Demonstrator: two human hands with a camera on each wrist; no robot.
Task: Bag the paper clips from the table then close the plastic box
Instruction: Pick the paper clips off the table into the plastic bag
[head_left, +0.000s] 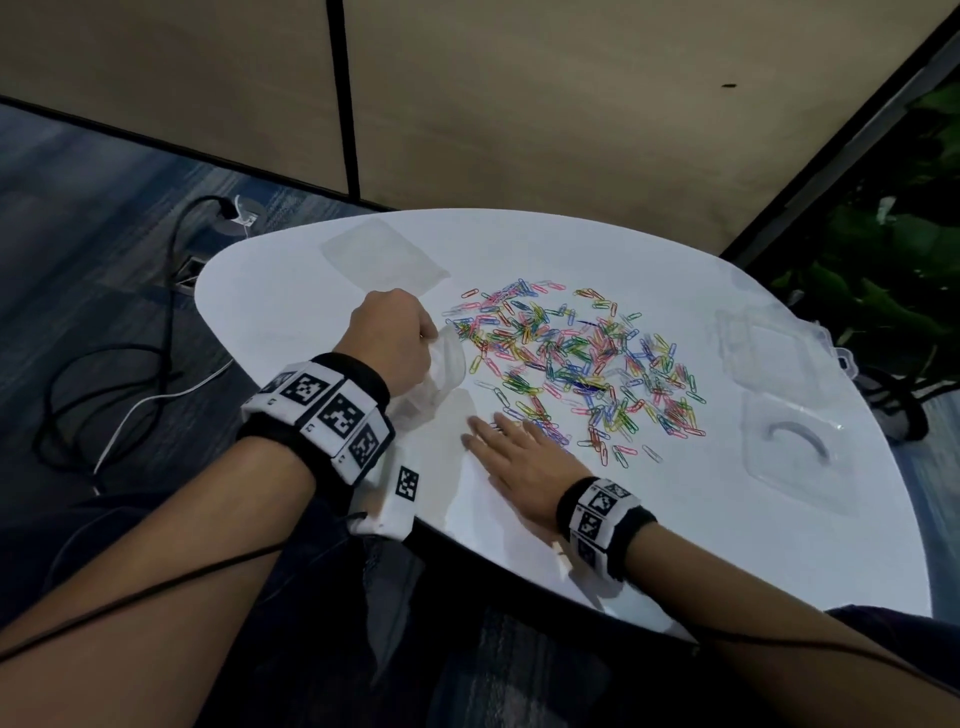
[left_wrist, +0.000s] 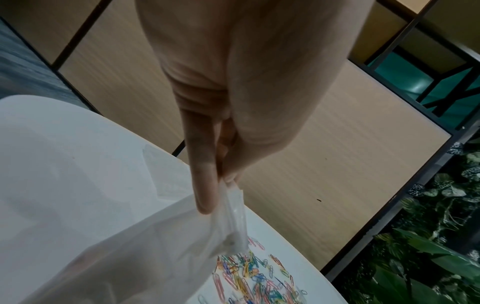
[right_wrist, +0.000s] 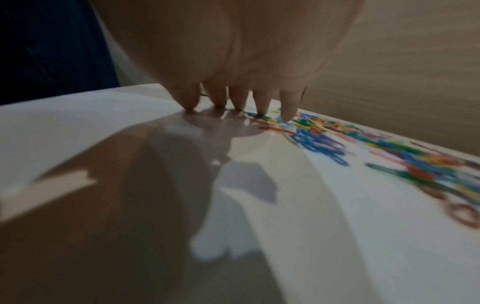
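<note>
The white surface (head_left: 675, 519) carries nearly the whole job undone: the paper clips (head_left: 571, 358) lie spread across its middle, and the plastic box (head_left: 795, 452) sits open, well to their right. The left hand (head_left: 387, 338) pinches the clear bag (head_left: 441, 374) by its mouth at the pile's edge, seemingly empty. The right hand (head_left: 519, 457) lies flat, fingers straight, touching the nearest clips.

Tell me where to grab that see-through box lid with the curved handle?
Probably by the handle. The lid lies flat on the table, so its thin rim leaves little for a grip, while the arched handle seems to stand up in the middle. Come straight down from above with the right hand, the nearer one, fingers on either side of the arch.
</note>
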